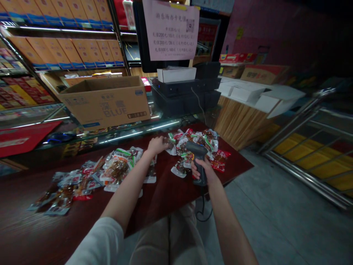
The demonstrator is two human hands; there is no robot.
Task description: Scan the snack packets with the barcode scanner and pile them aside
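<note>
My right hand (204, 171) is wrapped round the handle of a black barcode scanner (197, 149), its head angled to the left over a pile of sealed snack packets (190, 138). My left hand (156, 145) is closed at the left edge of that pile, fingers pinching a small clear snack packet (170, 142). Behind my left forearm lies a second heap of clear snack packets (118, 165) with green and orange print. Further left, more packets (66, 187) spread over the dark red tabletop (162, 195). The scanner's cable hangs below its handle.
An open cardboard box (110, 105) stands on the glass counter behind the table. Beside it are a monitor with a paper sign (172, 33) and black till equipment (184, 95). A metal railing (306, 158) stands at right. Boxed goods (66, 51) fill the shelves.
</note>
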